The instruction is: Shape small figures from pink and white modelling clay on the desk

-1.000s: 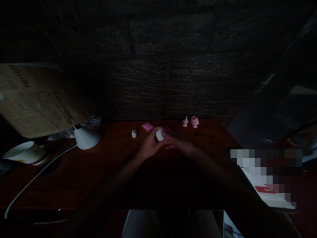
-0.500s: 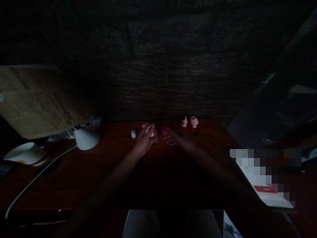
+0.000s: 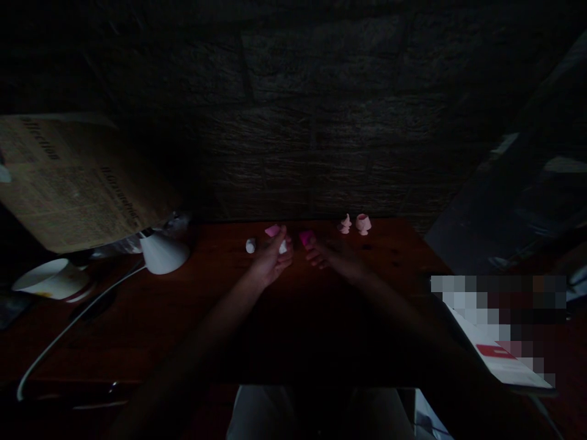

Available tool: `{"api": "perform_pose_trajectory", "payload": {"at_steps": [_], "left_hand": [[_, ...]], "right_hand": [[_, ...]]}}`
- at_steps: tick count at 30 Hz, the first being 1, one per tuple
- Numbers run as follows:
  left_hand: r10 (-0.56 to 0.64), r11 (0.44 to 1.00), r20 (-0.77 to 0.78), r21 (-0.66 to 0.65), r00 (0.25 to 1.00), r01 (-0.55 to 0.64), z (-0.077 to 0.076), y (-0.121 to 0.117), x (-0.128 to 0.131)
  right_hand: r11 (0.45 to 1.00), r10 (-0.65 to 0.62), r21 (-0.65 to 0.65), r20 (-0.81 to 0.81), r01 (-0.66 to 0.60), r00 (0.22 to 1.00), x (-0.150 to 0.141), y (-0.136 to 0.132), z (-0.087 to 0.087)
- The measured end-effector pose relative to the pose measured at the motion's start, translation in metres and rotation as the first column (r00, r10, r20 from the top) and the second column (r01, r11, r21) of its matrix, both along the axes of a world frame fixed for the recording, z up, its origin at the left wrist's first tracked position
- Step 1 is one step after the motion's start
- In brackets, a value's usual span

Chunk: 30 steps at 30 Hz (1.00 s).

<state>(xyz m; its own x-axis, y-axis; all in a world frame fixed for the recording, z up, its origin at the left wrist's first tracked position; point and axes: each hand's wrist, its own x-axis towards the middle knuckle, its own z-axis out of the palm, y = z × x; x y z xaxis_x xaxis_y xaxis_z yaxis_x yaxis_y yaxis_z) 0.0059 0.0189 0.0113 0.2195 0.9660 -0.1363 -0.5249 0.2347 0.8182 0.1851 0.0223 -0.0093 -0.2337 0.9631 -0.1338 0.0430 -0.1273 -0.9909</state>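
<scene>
White lump is in the left hand, above the worktop, and I look at it through the head camera. It is small and pale, the brightest thing between the two hands, and its edge seems rounded. The left fingers are closed around it with the thumb on the near side, so I see only a part of it, and its full shape I cannot tell. The light is very dim, and its surface shows me no clear detail.

At the right hand, the fingers are bent, and their tips are at a magenta piece. I cannot tell if they grip this piece or only stand just beside it. Its colour is strong, and it looks like a small block with flat sides.

Behind the left thumb I see a pink flat piece, lighter in colour. To the left of the left hand rests a small white piece. Near the wall, on the right, two pale pink figures stand side by side: a pointed one and a cup-like one.
</scene>
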Motion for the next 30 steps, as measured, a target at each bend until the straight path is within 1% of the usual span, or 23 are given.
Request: {"api": "perform_pose_trajectory", "payload": {"at_steps": [3,7,10,14,16,18,21,23,27,30], "left_hand": [[0.017,1.000,0.001,0.018,1.000,-0.017,0.006,-0.004,-0.001],[0.003,1.000,0.028,0.018,1.000,-0.004,0.011,-0.006,-0.006],[-0.015,0.999,0.066,0.038,0.998,0.012,0.009,-0.004,-0.007],[-0.086,0.995,0.062,0.050,0.994,0.083,0.001,-0.001,-0.003],[-0.124,0.991,0.014,0.061,0.992,0.123,-0.004,0.000,0.000],[-0.134,0.983,-0.060,0.118,0.989,0.140,-0.010,0.000,0.002],[-0.057,0.958,-0.187,0.266,0.981,0.107,-0.018,0.001,0.003],[-0.012,0.939,-0.261,0.330,0.965,0.101,-0.020,0.001,0.004],[-0.025,0.925,-0.380,0.341,0.925,0.165,-0.014,-0.003,0.005],[-0.001,0.918,-0.407,0.362,0.914,0.162,-0.007,-0.007,0.006]], "right_hand": [[1.000,0.009,0.008,0.006,-0.009,1.000,-0.001,0.000,-0.001],[1.000,-0.002,0.001,0.035,0.002,0.999,-0.004,-0.001,-0.001],[1.000,0.002,-0.005,0.049,-0.001,0.999,-0.006,-0.002,0.000],[1.000,0.012,0.018,0.034,-0.013,0.999,-0.006,-0.004,0.001],[0.999,0.002,0.038,0.029,-0.003,1.000,-0.006,-0.004,0.002],[0.998,-0.010,0.058,0.028,0.008,1.000,-0.006,-0.005,0.003],[0.997,-0.017,0.080,0.018,0.016,1.000,-0.005,-0.006,0.006],[0.995,-0.029,0.094,0.005,0.028,1.000,-0.003,-0.006,0.008],[0.992,-0.033,0.125,-0.015,0.035,0.999,0.001,-0.007,0.011],[0.983,0.025,0.181,-0.035,-0.018,0.999,0.002,-0.007,0.011]]}}
